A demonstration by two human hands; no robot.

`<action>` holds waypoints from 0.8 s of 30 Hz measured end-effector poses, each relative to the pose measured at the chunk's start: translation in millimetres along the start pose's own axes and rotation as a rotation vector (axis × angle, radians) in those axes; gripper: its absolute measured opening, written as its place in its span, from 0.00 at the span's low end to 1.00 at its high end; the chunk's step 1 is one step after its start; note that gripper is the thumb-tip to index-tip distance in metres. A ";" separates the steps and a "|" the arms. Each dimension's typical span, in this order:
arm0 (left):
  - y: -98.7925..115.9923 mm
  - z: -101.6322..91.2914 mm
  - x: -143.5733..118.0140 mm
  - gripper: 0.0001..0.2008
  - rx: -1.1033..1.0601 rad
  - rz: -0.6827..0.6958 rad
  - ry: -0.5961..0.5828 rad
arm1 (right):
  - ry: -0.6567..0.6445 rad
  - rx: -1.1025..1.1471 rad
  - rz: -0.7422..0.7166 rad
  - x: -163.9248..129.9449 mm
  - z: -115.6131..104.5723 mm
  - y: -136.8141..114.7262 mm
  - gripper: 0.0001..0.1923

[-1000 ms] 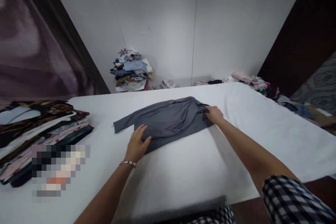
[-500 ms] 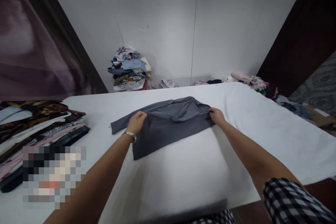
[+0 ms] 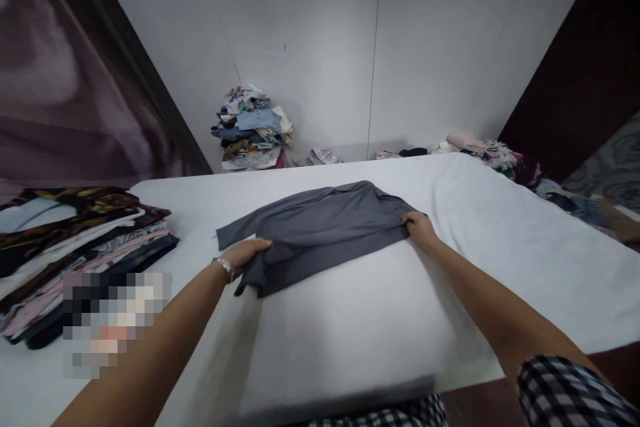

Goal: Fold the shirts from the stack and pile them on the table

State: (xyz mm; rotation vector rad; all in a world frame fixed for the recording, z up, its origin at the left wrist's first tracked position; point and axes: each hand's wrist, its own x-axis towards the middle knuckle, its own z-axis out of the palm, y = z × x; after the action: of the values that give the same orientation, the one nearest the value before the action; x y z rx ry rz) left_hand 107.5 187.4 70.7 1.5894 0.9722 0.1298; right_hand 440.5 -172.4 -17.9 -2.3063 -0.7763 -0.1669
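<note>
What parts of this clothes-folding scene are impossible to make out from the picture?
- Head view: a pixelated patch blurs the near end of the folded stack.
- The left hand has its fingertips tucked in the grey shirt, so its grip is unclear.
- The far clothes pile is too small to tell the garments apart.
- The right-hand heap is cut off by the table.

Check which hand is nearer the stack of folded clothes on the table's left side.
Left. The left hand grips the grey shirt's near-left edge, on the side toward the stack of folded clothes; the right hand holds its far right end.
</note>
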 end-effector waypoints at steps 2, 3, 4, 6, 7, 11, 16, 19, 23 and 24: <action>-17.8 -1.0 -10.2 0.18 0.181 -0.009 -0.081 | -0.042 -0.012 -0.037 -3.7 -4.1 1.3 0.19; -23.3 -1.2 -14.2 0.20 0.278 0.024 -0.086 | -0.057 -0.026 -0.055 -5.2 -6.4 0.3 0.20; -26.4 -1.2 -17.9 0.23 0.368 0.075 -0.066 | -0.071 -0.058 -0.080 -6.4 -8.7 -1.9 0.22; -26.6 0.4 -24.9 0.29 0.537 0.156 -0.029 | -0.110 -0.180 -0.167 -8.6 -12.7 -10.5 0.25; -24.8 1.8 -28.4 0.32 0.611 0.175 -0.022 | -0.136 -0.255 -0.227 -9.7 -14.1 -16.3 0.25; -14.6 6.3 -40.9 0.35 0.768 0.188 -0.006 | -0.227 -0.443 -0.422 -13.7 -13.1 -40.8 0.22; -2.1 4.4 -47.0 0.20 0.923 0.296 0.080 | -0.251 -0.486 -0.370 -7.4 -6.9 -51.0 0.15; 6.8 7.9 -47.6 0.13 1.095 0.585 0.331 | -0.096 -0.367 -0.237 1.5 -9.7 -44.6 0.15; -3.7 24.1 -42.5 0.12 1.276 0.888 0.314 | 0.052 -0.288 -0.110 2.7 -16.3 -28.1 0.17; -12.5 28.4 -40.4 0.12 1.316 0.926 0.210 | 0.028 -0.302 -0.109 0.2 -17.1 -23.3 0.17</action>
State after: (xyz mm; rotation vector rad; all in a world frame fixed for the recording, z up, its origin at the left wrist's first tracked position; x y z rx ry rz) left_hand 91.4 139.1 68.9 3.2206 0.3055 0.3337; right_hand 428.9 -169.8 8.5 -2.5370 -0.9156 -0.3878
